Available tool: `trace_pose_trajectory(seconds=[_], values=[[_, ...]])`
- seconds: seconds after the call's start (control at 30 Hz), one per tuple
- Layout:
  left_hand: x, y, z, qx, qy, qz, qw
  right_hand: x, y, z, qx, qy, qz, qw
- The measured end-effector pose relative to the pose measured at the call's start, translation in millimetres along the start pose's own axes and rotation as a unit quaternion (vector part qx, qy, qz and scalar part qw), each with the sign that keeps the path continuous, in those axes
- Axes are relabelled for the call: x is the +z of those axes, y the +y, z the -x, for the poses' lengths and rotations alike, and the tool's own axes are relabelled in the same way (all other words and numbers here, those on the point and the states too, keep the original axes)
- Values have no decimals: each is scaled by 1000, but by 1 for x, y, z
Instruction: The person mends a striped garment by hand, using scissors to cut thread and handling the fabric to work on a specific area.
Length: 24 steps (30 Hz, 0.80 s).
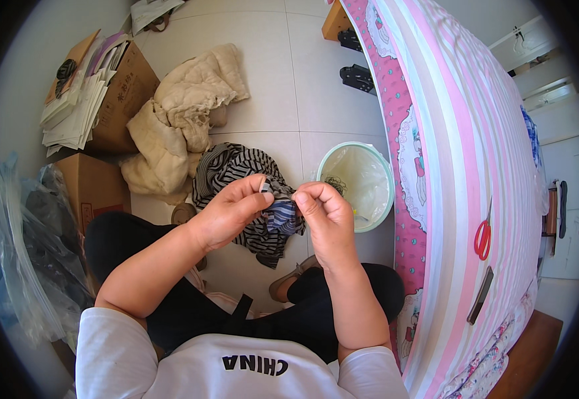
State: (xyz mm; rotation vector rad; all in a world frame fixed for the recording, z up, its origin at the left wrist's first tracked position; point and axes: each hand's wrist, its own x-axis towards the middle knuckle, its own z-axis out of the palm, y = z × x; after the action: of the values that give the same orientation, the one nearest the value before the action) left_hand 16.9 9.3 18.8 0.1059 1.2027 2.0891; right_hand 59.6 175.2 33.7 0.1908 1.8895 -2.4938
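Note:
A dark-and-grey striped cloth [224, 167] lies bunched on the floor between my legs and rises towards my fingers. My left hand [237, 209] pinches the striped cloth between thumb and forefinger. Just to its right, my right hand [324, 212] grips the same stretch with thumb and bent fingers. A blue-and-grey striped part [283, 217] hangs below the two hands; whether it is joined to the darker cloth is unclear. Close behind my right hand stands a round waste bin [391, 192] with a clear plastic liner and a dark tangle of threads inside.
Beige wadding [194, 90] is heaped ahead, beside a cardboard box [124, 95] holding papers. Another cardboard box [95, 184] and clear plastic bags [30, 249] stand left. On the striped bed sheet [449, 199] at right lie red-handled scissors [483, 239] and a dark, narrow tool [480, 295].

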Motion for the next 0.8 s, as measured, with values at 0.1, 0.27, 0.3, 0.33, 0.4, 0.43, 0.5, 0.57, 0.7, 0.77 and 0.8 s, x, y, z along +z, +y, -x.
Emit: trace_pose_trajectory(seconds=[0.1,0.27,0.3,0.33,0.4,0.43,0.5,0.57,0.7,0.77,0.8], values=[[7,3,0,2,34,50,998,1,0,0,23,15,-5,1000],[6,4,5,1,-15,20,1000,3,-2,0,56,6,7,998],[8,3,5,8,-21,-9,1000,2,-2,1,62,4,5,998],[10,6,5,-8,-33,-6,999,2,-1,1,67,1,3,998],[6,2,4,-10,-39,10,999,2,-1,1,70,4,-5,998],[4,1,4,-11,-41,18,999,3,-1,2,71,5,-9,997],[4,0,4,-2,-37,43,998,3,0,2,62,13,-17,998],[4,-1,4,9,-32,57,998,4,1,2,56,18,-21,998],[7,0,4,23,-22,62,998,5,2,3,55,27,-36,997],[8,0,3,25,-22,64,997,4,3,2,57,37,-46,997],[6,-2,2,28,-22,65,997,3,3,2,58,41,-51,996]])
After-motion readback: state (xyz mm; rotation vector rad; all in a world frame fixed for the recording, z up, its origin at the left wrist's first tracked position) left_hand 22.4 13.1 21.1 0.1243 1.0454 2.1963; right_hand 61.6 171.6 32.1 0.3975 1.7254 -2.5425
